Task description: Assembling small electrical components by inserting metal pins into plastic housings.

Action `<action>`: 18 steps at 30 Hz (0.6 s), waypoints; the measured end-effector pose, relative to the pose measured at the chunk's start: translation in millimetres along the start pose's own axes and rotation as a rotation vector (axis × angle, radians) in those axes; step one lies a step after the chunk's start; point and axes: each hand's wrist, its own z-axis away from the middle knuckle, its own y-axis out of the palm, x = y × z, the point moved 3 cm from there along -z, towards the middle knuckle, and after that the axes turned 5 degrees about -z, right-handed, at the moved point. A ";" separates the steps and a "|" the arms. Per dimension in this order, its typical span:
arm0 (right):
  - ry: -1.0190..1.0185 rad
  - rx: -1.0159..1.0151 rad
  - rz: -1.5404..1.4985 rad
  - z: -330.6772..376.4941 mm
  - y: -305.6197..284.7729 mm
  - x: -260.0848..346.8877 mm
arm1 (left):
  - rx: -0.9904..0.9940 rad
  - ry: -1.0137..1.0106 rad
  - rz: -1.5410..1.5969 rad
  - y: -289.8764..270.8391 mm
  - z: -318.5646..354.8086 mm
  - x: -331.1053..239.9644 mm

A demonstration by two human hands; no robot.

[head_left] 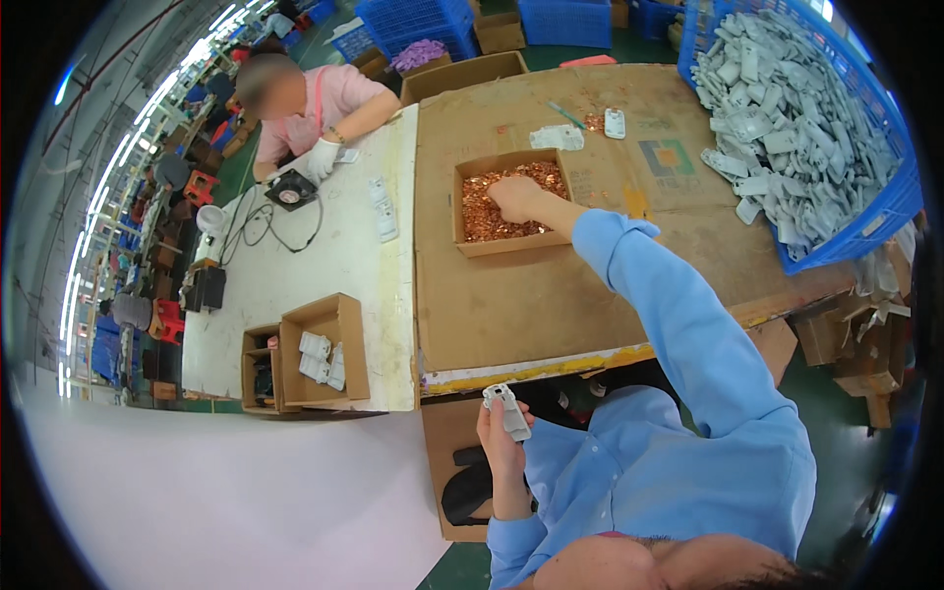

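Observation:
My left hand [500, 454], near my body below the table edge, grips a light grey plastic housing [507, 413] with a small dark opening at its top. My right arm stretches across the table. Its hand, my right hand [518, 200], is down in an open cardboard box [511, 246] of small shiny copper-coloured metal pieces [479, 214]. The fingers are curled together, their tips against the pieces; whatever they hold is hidden. Beyond that box lie a flat white piece [557, 138], a thin teal tool [564, 113], a loose copper pile [594, 123] and another pale housing [615, 124].
A blue crate [836, 246] heaped with grey housings [787, 128] stands at the right. Across the white table [334, 265], a person in pink [339, 103] works with a gloved hand beside a small black fan [292, 190]. A carton [349, 339] of pale parts stands nearer.

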 end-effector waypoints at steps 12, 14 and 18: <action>-0.104 -0.259 -0.486 17.4 0.9 -30.8 | 0.086 0.005 -0.026 13.9 2.6 -15.7; -0.117 -0.283 -0.586 32.1 -6.8 -27.7 | 0.097 0.027 -0.043 18.0 1.9 -18.2; -0.196 -0.259 -0.860 84.3 -31.2 -11.3 | 0.117 0.024 -0.061 27.2 -3.0 -22.1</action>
